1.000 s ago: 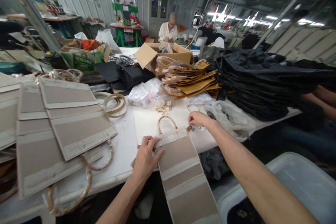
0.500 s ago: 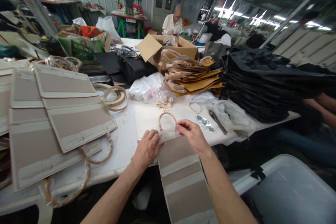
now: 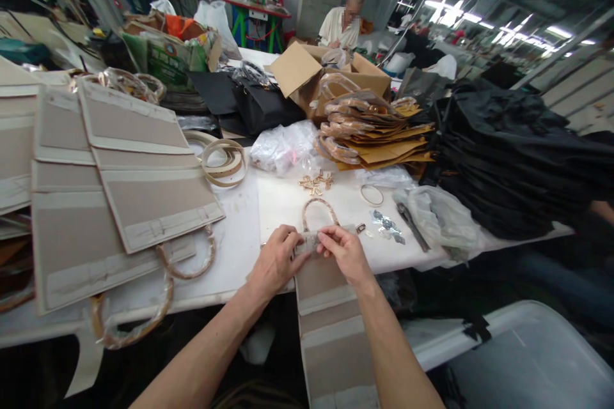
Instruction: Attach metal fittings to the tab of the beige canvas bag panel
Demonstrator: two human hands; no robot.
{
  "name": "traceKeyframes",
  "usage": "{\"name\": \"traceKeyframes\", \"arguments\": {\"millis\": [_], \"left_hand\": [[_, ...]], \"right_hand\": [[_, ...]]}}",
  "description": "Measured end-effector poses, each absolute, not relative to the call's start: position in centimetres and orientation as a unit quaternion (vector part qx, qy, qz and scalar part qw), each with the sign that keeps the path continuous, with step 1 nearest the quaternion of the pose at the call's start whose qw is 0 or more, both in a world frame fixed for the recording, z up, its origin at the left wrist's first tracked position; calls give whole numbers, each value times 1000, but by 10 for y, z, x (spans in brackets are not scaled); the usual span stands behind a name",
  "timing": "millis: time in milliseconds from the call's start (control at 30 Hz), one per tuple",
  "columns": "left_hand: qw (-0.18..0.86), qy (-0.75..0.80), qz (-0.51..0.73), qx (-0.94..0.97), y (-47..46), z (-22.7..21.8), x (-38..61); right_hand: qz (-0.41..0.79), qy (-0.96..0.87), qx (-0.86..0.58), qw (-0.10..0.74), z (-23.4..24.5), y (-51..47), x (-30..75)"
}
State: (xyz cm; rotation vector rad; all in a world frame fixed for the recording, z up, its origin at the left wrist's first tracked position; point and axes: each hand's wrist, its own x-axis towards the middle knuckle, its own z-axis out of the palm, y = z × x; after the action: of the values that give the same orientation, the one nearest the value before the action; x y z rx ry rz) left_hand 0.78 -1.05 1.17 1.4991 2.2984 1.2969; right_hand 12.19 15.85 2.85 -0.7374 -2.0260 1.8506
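Observation:
A long taupe bag panel (image 3: 330, 332) with cream bands hangs over the table's near edge. A round wrapped handle (image 3: 319, 206) sticks out of its top end. My left hand (image 3: 278, 259) grips the panel's top band from the left, fingers curled on it. On the right, my right hand (image 3: 343, 252) pinches the same cream band just below the handle. Small gold metal fittings (image 3: 316, 182) lie on the white table (image 3: 240, 249) just beyond the handle.
Finished taupe panels (image 3: 125, 172) with handles are stacked at the left. Cream strap coils (image 3: 223, 160), plastic bags (image 3: 283, 147), a thin ring (image 3: 371, 195), a dark tool (image 3: 412, 227), tan pieces (image 3: 374, 137) and black fabric (image 3: 513, 153) crowd the table. A person (image 3: 343, 22) sits behind a cardboard box (image 3: 330, 77).
My right hand came back from the small parts at the right and closed on the panel's top band. Both hands now meet at the handle. The view tipped downward.

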Motion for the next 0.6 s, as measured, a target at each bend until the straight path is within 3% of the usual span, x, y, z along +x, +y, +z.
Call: {"name": "traceKeyframes", "arguments": {"millis": [167,600], "left_hand": [[69,749,451,481,-12,11,5],[82,748,464,467,-12,12,6]], "right_hand": [[580,-770,-235,127,30,156,124],[557,-799,-215,67,40,153,117]]}}
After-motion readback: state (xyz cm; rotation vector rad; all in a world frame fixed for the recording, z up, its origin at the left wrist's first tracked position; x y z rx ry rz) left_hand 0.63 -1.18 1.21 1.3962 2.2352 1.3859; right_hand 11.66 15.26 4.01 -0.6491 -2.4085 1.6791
